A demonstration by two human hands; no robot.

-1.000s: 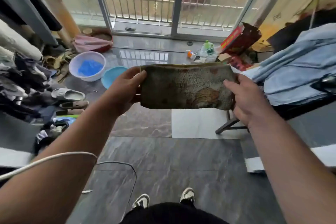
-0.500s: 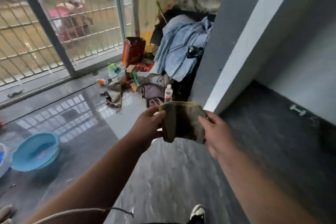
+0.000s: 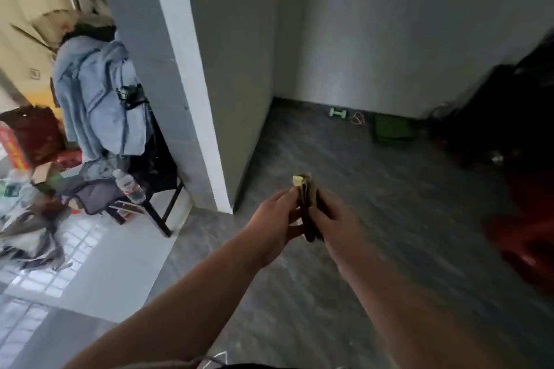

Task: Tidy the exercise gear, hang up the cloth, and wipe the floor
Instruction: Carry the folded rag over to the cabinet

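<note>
Fingers of left hand (image 3: 277,220) and right hand (image 3: 335,220) curled onto a folded cloth (image 3: 308,207), pinched from both sides between the two hands. Cloth brown-green, bunched narrow and upright, with a pale corner at the top; held out in front at mid-height above the dark grey floor (image 3: 359,249), touching nothing else. Both forearms extended from the lower edge of the view. Far corner of the room: small green dumbbell (image 3: 338,112) on the floor against the wall, a pink cord (image 3: 358,119) just beside it, a green mat or bag (image 3: 392,129) to the right of these; exact nature not discernible. Grey wall edge with white trim (image 3: 183,75) left of centre. Beyond it, blue cloth (image 3: 99,93) draped over a dark chair (image 3: 159,195), a plastic bottle (image 3: 129,186) lying on the seat. Blurred red shape (image 3: 527,243) at right edge, unidentifiable.
</note>
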